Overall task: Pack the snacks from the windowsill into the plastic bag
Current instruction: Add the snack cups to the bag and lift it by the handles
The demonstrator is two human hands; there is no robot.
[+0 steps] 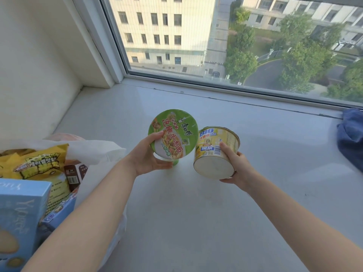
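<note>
Above the windowsill (196, 193), a green noodle bowl (173, 133) is gripped by the left hand (151, 156), a yellow one (217, 151) by the right hand (238, 169); light, crushable, best held by the rims.

I see a crumpled blue cloth (351, 138) lying well to the right of the right hand (238, 169). Beyond that hand, the window (107, 44) shows a pale building (167, 26) and green trees (306, 61).

The plastic bag (98, 152) lies on the windowsill (196, 222), left of the noodle cup (176, 126) and tub (212, 138).
</note>
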